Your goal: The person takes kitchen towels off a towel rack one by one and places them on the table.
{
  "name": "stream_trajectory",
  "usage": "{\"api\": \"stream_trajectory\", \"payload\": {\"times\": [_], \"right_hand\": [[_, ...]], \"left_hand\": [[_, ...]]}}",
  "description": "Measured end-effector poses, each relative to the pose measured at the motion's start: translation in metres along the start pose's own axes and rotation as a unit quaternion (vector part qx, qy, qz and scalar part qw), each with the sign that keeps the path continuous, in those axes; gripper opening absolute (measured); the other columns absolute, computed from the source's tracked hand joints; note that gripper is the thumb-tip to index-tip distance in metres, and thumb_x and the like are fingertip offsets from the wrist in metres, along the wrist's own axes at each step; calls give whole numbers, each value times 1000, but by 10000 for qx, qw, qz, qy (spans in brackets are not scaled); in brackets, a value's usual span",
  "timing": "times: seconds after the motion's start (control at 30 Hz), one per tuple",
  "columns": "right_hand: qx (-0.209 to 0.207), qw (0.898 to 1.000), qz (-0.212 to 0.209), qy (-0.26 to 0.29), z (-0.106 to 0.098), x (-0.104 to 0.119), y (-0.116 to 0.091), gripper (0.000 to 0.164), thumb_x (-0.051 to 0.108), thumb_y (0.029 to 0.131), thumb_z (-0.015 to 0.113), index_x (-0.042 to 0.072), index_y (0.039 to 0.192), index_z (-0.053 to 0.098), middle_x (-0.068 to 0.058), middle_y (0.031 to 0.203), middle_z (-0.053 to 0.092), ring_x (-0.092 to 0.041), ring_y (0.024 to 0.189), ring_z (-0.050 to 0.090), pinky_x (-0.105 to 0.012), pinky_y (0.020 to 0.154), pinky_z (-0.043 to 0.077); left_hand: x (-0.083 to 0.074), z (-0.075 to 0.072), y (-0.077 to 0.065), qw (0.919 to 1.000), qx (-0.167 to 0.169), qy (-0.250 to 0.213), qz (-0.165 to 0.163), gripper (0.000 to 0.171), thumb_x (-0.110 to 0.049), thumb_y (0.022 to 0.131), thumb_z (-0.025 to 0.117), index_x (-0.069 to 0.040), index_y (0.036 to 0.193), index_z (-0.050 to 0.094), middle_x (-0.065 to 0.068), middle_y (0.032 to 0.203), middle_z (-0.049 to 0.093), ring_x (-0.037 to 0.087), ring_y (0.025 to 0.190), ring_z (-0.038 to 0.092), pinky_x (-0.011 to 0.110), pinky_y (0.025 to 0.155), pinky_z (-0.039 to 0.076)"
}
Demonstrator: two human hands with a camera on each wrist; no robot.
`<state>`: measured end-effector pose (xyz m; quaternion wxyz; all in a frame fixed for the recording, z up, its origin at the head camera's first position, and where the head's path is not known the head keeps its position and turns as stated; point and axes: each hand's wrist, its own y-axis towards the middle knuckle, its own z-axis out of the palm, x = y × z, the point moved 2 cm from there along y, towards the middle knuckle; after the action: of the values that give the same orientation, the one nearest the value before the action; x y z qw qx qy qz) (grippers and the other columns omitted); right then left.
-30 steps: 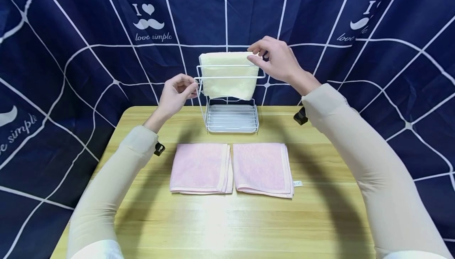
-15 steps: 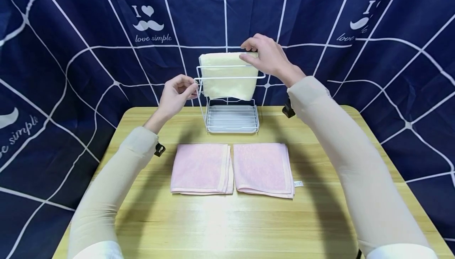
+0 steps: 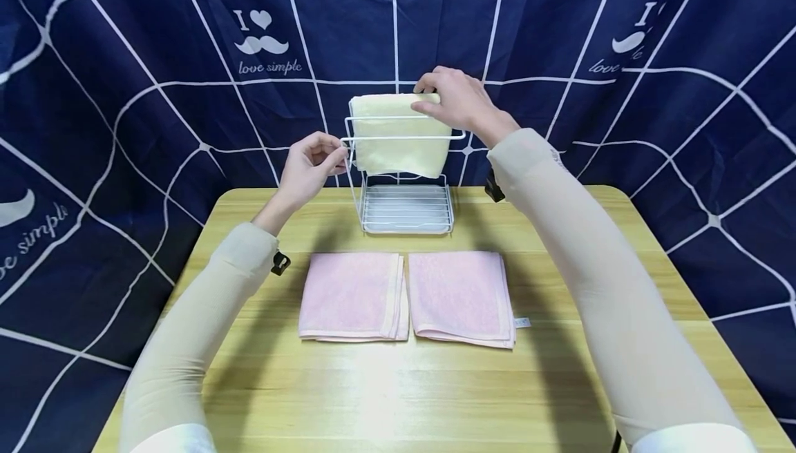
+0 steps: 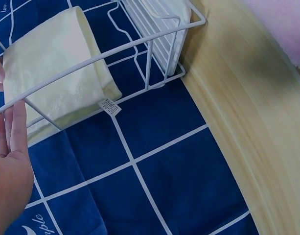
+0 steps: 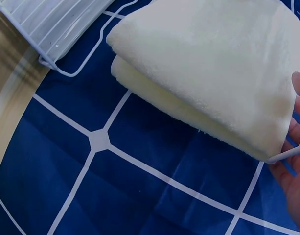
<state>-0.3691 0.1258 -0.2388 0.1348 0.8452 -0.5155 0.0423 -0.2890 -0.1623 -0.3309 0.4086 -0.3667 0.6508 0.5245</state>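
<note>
A white wire rack point(image 3: 404, 138) stands at the back of the table, and a folded pale yellow towel point(image 3: 401, 156) hangs over its upper part. With thumb and fingers, my left hand point(image 3: 307, 166) holds the rack's upper left bar; in the left wrist view that hand point(image 4: 10, 181) is partly cut off by the frame edge. My right hand point(image 3: 457, 101) pinches the towel's top edge near its right end, thumb in front and fingers behind. In the right wrist view, the towel's two layers point(image 5: 213, 63) hang slightly apart. A white label point(image 4: 109, 106) shows on the towel's lower edge.
Two folded pink towels point(image 3: 351, 294) point(image 3: 459, 294) lie side by side on the wooden table point(image 3: 373, 398), the right one with a small tag point(image 3: 522, 322). The rack's base holds a white tray point(image 3: 407, 213). A dark blue gridded curtain point(image 3: 348, 25) hangs behind and at both sides.
My right hand has moved left and slightly down along the towel's top edge, and its thumb now lies on the towel's front. The left hand has stayed on the rack.
</note>
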Motion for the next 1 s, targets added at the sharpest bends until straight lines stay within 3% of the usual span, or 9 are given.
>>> {"api": "stream_trajectory", "payload": {"times": [0.23,0.4,0.63,0.77,0.9,1.0], "right_hand": [[91,9999,120,25,1,0,1,46,46,106,60,17,142,65,-11,142,64,-32,130,60,-56,109,53],[99,9994,306,139,1,-2,4,44,44,105,62,17,140,67,-10,144,64,-31,132,60,-55,111,53],[62,9994,319,142,2,-1,7,41,41,105,64,16,137,70,-10,142,65,-30,130,61,-54,110,54],[-66,9997,211,85,3,0,6,37,38,107,63,14,134,72,-12,133,67,-31,122,60,-52,104,55],[-236,9997,57,41,4,0,5,34,34,107,63,11,130,73,-12,128,67,-31,119,59,-51,103,56],[-303,9995,-11,-6,3,1,4,33,33,108,62,11,130,73,-11,128,67,-31,120,59,-51,102,56]], "left_hand": [[1,1,-1,10000,-31,25,-41,2,0,102,65,2,103,66,-4,84,70,8,77,70,21,79,68],[1,1,0,10000,-6,6,-33,2,-1,102,66,-1,102,68,-4,84,71,8,77,70,21,79,68],[1,0,1,9999,9,113,-11,12,-1,103,65,10,108,64,-6,84,70,8,78,70,20,79,68],[1,0,1,10000,-4,61,-29,2,-1,103,66,-2,102,68,-5,84,71,8,78,70,21,79,68],[1,0,2,10000,-15,35,-26,16,-2,102,66,-16,96,68,-4,84,71,8,77,70,21,78,68],[1,0,3,10000,-21,35,-32,13,-1,102,66,-12,97,69,-4,84,71,8,77,70,21,78,68]]}}
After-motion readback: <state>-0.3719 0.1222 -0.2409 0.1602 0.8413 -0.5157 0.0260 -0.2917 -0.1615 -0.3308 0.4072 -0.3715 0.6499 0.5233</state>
